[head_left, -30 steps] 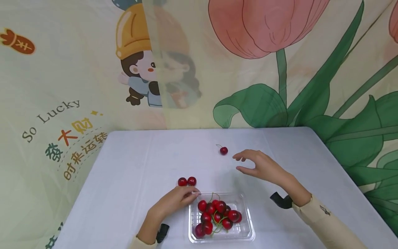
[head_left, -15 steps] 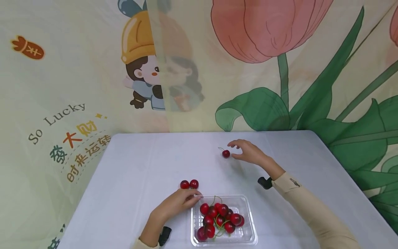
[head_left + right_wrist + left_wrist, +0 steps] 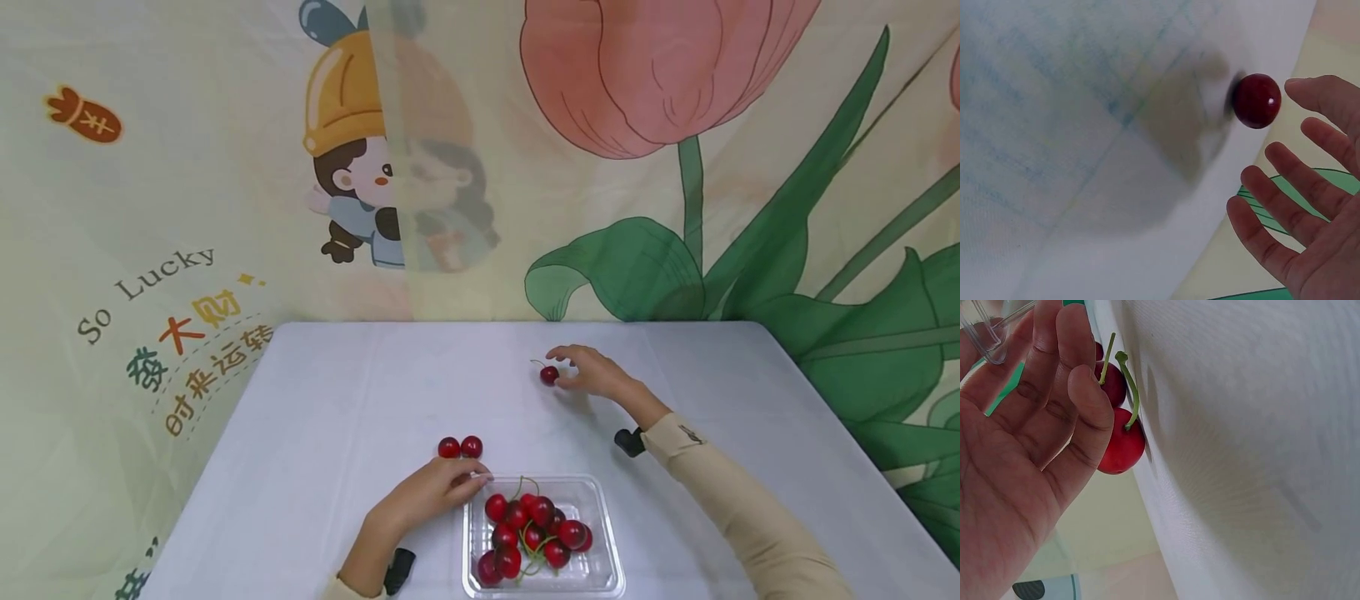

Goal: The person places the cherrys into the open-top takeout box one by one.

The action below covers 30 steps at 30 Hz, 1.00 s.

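My left hand (image 3: 435,492) holds the near-left rim area of a clear plastic tray (image 3: 611,575) at its back left corner. In the left wrist view, that corner of the tray (image 3: 991,347) passes in front of the fingers. Several dark red cherries (image 3: 534,512) with green stems lie inside the tray. Two more cherries (image 3: 461,447) sit on the table just beyond the left hand. My right hand (image 3: 592,372) hovers with spread fingers beside a single stemmed cherry (image 3: 549,376). In the right wrist view, a small gap separates the thumb from that cherry (image 3: 1257,101).
A white cloth covers the table (image 3: 360,383). Behind its far edge hangs a printed curtain (image 3: 465,292) with flowers, leaves and a cartoon figure. Black wrist cameras are on both wrists, the right one (image 3: 628,442) low over the table.
My right hand has moved left and away from me, up to the single cherry. The left hand stays at the tray's corner. The head view has shifted slightly.
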{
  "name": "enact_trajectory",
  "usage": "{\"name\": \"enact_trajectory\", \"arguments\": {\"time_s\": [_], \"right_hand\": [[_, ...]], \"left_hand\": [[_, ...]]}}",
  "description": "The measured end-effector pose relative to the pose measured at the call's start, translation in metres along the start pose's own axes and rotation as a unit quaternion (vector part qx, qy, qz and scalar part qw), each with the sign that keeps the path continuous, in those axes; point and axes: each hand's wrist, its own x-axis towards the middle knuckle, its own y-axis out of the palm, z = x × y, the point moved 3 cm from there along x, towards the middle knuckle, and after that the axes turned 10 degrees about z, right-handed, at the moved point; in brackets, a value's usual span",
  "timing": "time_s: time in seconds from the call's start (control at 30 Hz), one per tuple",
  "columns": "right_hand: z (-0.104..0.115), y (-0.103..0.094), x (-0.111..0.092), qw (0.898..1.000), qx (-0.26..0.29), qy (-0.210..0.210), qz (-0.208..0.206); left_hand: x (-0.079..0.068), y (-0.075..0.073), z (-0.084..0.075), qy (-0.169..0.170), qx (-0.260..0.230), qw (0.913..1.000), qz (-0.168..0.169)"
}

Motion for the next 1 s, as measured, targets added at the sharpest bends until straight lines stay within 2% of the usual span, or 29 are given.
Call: {"name": "enact_trajectory", "arguments": {"time_s": [0.3,0.57,1.0], "right_hand": [[-0.003,0.010,0.008,1.000,-0.001,0.015,0.014],[-0.008,0.017,0.013,0.999,-0.035,0.021,0.017],[-0.006,0.016,0.012,0.999,-0.041,0.015,0.007]], "left_hand": [[0.000,0.000,0.001,-0.001,0.001,1.0000,-0.001],[-0.001,0.000,0.000,0.003,0.004,1.0000,-0.002],[-0.001,-0.001,-0.001,-0.008,0.000,1.0000,-0.003]]}}
